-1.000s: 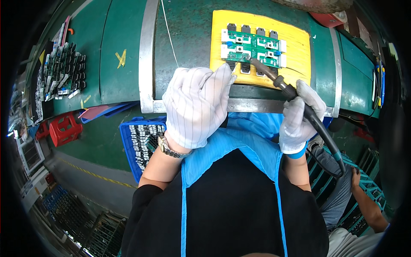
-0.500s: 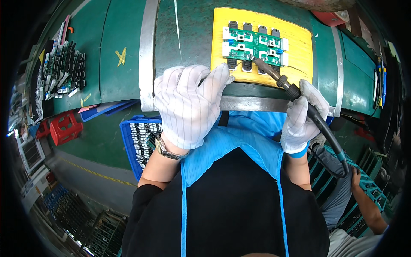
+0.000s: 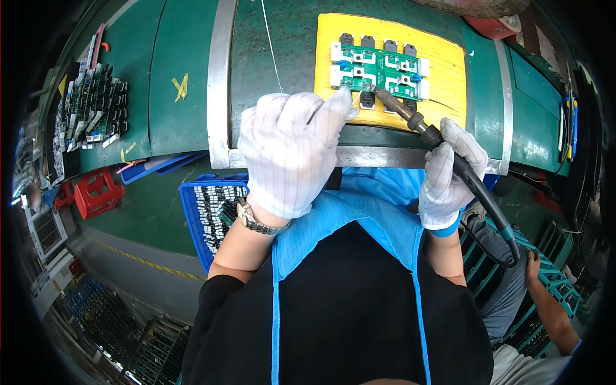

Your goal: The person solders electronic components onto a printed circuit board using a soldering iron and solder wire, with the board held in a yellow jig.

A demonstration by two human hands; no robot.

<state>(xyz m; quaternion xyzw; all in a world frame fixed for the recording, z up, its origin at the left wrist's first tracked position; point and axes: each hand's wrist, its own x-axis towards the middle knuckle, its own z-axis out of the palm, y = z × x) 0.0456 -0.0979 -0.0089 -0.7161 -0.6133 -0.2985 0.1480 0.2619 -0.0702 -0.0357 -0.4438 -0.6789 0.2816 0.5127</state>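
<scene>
A green circuit board (image 3: 380,69) with black components along its long edges lies on a yellow pad (image 3: 443,54). My gloved right hand (image 3: 450,176) is closed round a soldering iron (image 3: 466,171). The iron's tip meets the board's near edge, left of its middle. My gloved left hand (image 3: 292,151) is closed just left of that tip, its thumb and forefinger over the pad's near edge. A thin pale solder wire (image 3: 270,45) runs down to this hand from the far side, and its end shows faintly between the fingertips and the board. The left glove covers the pad's lower-left corner.
Many circuit boards (image 3: 96,106) stand clustered on the green bench at the left. A blue bin (image 3: 191,212) of small parts sits below the bench by my left forearm. A red stool (image 3: 99,192) stands farther left. Another person's arm (image 3: 548,308) shows at the lower right beside teal racks.
My left hand has moved slightly right and up, closer to the iron's tip. The wire has swung a little to the right. The iron has shifted slightly left.
</scene>
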